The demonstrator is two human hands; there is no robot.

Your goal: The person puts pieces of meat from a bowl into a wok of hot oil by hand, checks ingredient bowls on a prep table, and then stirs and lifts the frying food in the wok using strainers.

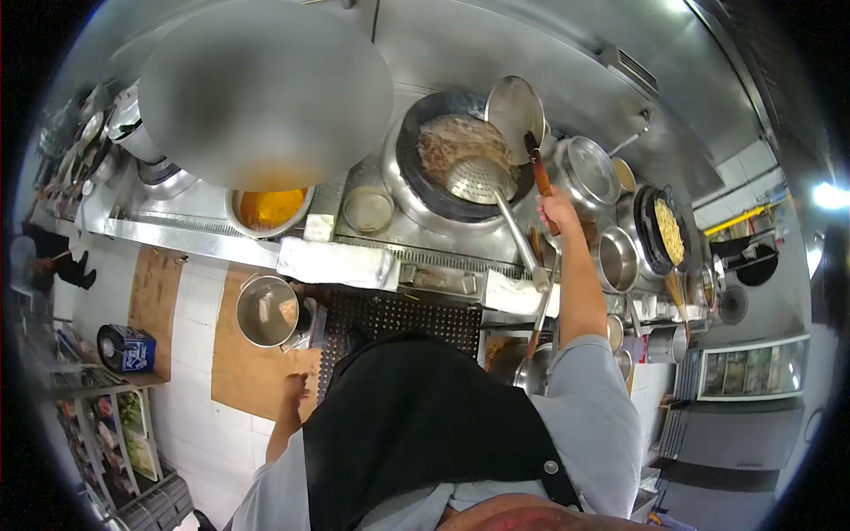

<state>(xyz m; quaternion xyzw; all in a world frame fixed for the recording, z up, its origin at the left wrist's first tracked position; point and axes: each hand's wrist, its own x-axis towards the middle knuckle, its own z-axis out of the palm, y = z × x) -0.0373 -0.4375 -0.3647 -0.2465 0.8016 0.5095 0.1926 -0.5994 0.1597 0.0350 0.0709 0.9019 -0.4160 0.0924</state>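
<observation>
My right hand (pixel 558 211) is closed around a brown wooden handle (pixel 540 173) with a dark tip, raised at the right side of the large wok (pixel 409 159). I cannot make out which tool the handle belongs to. A round skimmer (pixel 515 104) leans at the wok's back right, just behind the handle. Brownish bubbling liquid (pixel 450 142) fills the wok. A perforated ladle (pixel 474 180) rests in it, its long metal handle slanting over the front rim. My left hand (pixel 297 387) hangs low at my side, fingers loosely bent and apart, holding nothing, near a steel pot (pixel 267 310).
A pot of orange liquid (pixel 266 211) stands left of the wok, with a folded white cloth (pixel 338 264) on the counter edge. Rightward are steel pots (pixel 617 258) and a second wok with pale yellow food (pixel 667 232). A perforated black mat (pixel 398 320) covers the floor.
</observation>
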